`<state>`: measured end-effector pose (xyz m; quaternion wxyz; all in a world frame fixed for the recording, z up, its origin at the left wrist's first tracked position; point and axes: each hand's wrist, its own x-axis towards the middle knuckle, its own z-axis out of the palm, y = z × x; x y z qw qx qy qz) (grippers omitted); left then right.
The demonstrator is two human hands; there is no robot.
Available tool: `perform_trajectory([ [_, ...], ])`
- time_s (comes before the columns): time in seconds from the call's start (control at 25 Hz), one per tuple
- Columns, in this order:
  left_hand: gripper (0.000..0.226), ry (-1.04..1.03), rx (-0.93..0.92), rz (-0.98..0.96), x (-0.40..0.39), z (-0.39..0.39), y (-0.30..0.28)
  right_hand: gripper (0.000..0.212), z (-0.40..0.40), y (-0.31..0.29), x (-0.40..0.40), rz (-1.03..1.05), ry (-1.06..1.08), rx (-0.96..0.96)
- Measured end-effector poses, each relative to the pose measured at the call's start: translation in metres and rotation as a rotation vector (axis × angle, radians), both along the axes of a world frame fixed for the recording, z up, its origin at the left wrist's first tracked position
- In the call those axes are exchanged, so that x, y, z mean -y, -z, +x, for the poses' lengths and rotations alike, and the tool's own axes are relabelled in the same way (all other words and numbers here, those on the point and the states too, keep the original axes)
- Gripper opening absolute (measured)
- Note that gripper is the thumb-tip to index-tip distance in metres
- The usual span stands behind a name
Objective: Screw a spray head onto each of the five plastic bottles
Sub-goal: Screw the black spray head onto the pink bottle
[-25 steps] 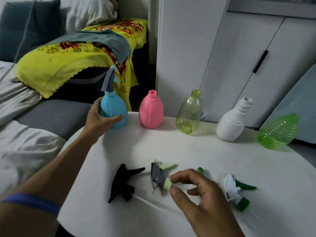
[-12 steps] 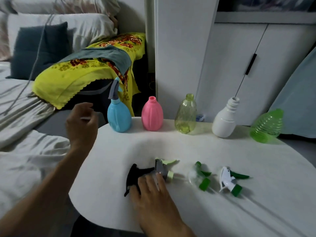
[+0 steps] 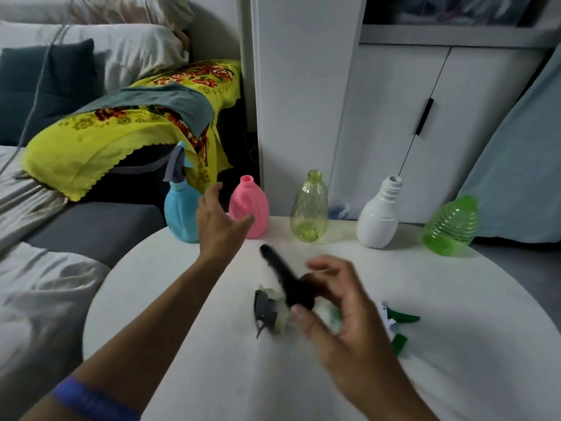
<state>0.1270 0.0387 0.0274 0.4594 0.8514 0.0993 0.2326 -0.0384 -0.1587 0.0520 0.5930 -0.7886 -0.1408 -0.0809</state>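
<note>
My right hand (image 3: 337, 305) now pinches the black spray head (image 3: 285, 278), lifted off the white round table (image 3: 212, 360) where it lay before. My left hand (image 3: 217, 221), fingers spread, has left the blue bottle (image 3: 180, 214) and reaches for the pink bottle (image 3: 250, 206), probably next. Behind stand white cupboards (image 3: 425, 117).

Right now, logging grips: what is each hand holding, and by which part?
The right hand holds the black spray head by its lower body, nozzle end up. The left hand is open, holding nothing, near the pink bottle.
</note>
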Motion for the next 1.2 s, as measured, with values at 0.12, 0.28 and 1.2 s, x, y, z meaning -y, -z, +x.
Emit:
perform_trajectory([
  [0.12,0.113,0.04,-0.112,-0.061,0.018,0.033,0.017,0.057,0.016,-0.014,0.036,0.372,0.053,-0.138],
  [0.28,0.099,0.002,-0.143,-0.215,0.025,0.052,0.042,0.064,0.028,-0.013,0.059,0.541,0.091,-0.21],
  [1.2,0.096,0.261,0.183,0.661,0.006,-0.133,-0.046,0.074,0.023,-0.04,0.087,0.917,0.098,-0.069],
])
